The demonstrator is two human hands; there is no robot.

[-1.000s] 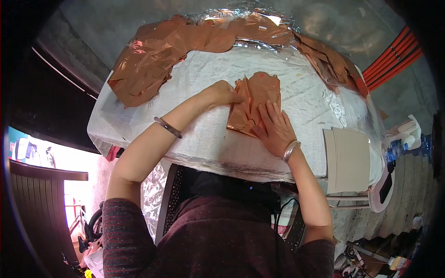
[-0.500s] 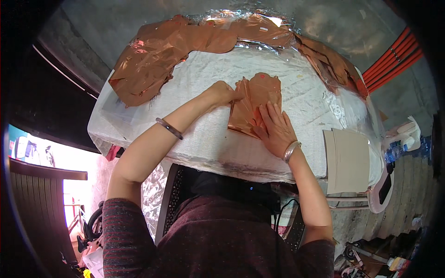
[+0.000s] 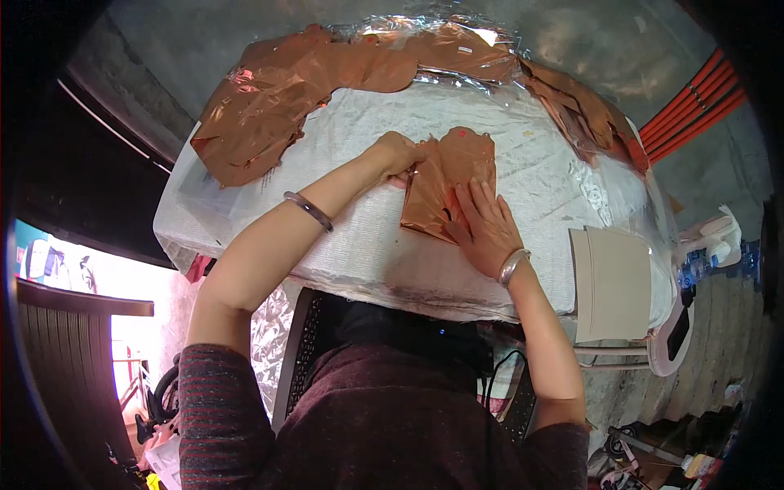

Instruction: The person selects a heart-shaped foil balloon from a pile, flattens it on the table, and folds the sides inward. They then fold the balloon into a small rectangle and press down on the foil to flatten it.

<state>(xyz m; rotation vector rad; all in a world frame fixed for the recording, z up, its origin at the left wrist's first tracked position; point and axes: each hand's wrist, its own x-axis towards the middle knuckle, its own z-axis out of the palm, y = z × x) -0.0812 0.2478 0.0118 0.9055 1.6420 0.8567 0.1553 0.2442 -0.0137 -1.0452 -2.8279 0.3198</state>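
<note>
A copper-coloured foil balloon point(image 3: 468, 159), flat and partly folded over itself, lies on the white cloth-covered table point(image 3: 343, 245) in front of me. My left hand point(image 3: 398, 155) pinches its upper left edge, the fingers closed on the foil. Over the balloon's lower right part, my right hand point(image 3: 486, 233) rests flat with the fingers stretched out and pressing down. The underside of the foil and the tips of my left fingers are partly hidden.
More flat copper foil balloons point(image 3: 269, 106) lie along the table's far side, with clear plastic wrap point(image 3: 457, 86) by them. Another foil pile point(image 3: 584, 106) is at the far right. Beige card sheets point(image 3: 612, 282) lie at the right edge. Orange pipes point(image 3: 694, 98) stand beyond.
My left hand has shifted slightly up and left at the balloon's edge, with its wrist moving a little right. My right hand has stayed in place on the foil.
</note>
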